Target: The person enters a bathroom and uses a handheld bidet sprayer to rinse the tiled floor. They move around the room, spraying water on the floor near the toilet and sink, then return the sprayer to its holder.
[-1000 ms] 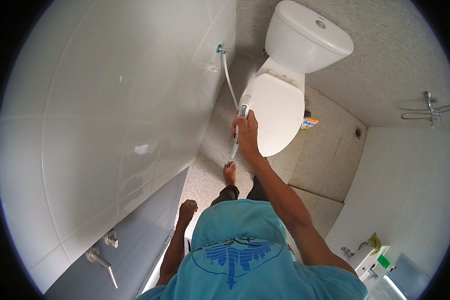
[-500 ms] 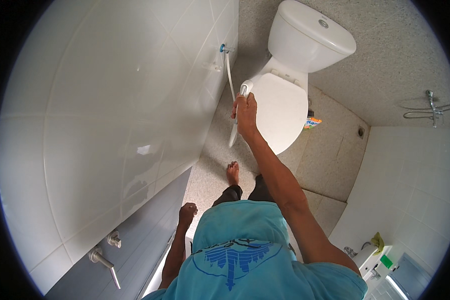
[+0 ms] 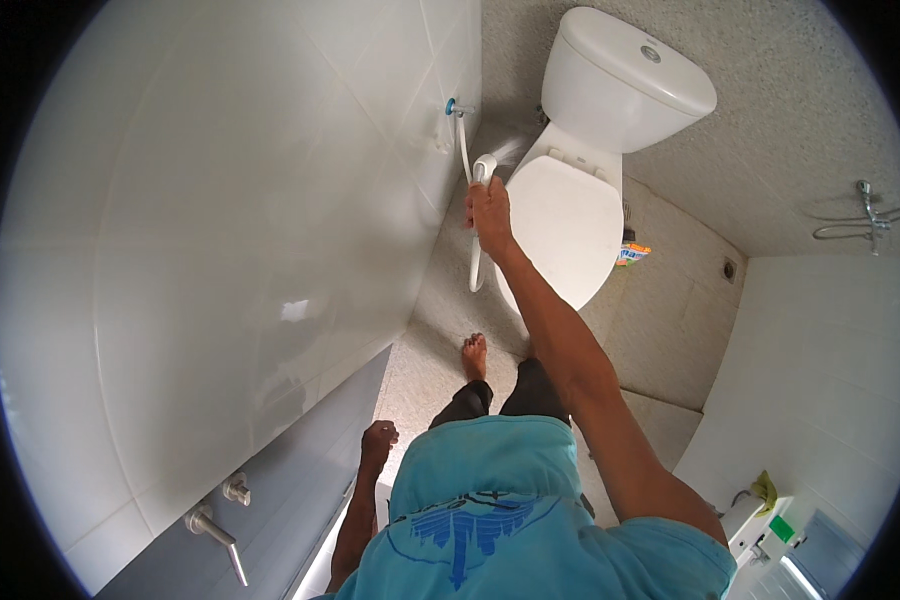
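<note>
My right hand (image 3: 491, 215) is stretched forward and wrapped round a white bidet sprayer (image 3: 484, 168). A faint fan of water (image 3: 510, 150) leaves its head toward the side of the toilet bowl. From the grip, a white hose (image 3: 475, 270) hangs down in a loop and runs up to a wall valve (image 3: 457, 107). Right beside the sprayer stands a white toilet with its lid (image 3: 565, 228) down and its cistern (image 3: 625, 80) behind. Low at my left side, my left hand (image 3: 378, 441) is curled closed, with nothing visible in it.
Glossy white wall tiles (image 3: 220, 230) rise close on the left, above a grey door (image 3: 270, 500) with a metal handle (image 3: 220, 545). An orange-labelled bottle (image 3: 632, 254) stands right of the toilet, near a floor drain (image 3: 729, 269). A shower mixer (image 3: 875, 220) is mounted far right.
A spray of water now shows at the sprayer head, which has turned slightly. My right hand has shifted a little left relative to the toilet. My left hand stays low at my side.
</note>
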`<state>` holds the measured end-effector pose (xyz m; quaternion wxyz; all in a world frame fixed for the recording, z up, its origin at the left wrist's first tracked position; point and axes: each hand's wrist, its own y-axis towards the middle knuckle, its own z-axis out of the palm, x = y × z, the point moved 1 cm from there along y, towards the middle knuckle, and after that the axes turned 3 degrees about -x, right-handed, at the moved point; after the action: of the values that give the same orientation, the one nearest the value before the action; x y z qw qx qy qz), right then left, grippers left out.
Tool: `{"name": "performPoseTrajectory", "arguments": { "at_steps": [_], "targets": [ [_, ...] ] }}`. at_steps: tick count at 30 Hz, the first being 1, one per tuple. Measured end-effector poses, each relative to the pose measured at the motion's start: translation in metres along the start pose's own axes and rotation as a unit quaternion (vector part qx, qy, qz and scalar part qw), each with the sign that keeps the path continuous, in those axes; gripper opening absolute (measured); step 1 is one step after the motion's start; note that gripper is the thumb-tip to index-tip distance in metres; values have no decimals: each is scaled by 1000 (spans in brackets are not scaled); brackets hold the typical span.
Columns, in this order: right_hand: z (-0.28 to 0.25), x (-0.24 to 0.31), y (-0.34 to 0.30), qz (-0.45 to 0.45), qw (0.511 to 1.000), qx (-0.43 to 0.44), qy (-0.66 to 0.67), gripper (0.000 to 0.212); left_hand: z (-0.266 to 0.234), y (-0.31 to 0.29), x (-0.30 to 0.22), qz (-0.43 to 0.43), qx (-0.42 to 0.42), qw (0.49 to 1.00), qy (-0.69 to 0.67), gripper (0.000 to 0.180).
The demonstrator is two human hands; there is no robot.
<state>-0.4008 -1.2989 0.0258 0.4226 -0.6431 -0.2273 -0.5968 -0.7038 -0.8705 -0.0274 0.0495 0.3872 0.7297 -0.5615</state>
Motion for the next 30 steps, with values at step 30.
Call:
{"name": "performPoseTrajectory", "arguments": {
  "at_steps": [30],
  "targets": [
    [-39,-30,87,88,984,43,150,24,14,-52,35,-46,-20,993,-103,28]
  ]
}}
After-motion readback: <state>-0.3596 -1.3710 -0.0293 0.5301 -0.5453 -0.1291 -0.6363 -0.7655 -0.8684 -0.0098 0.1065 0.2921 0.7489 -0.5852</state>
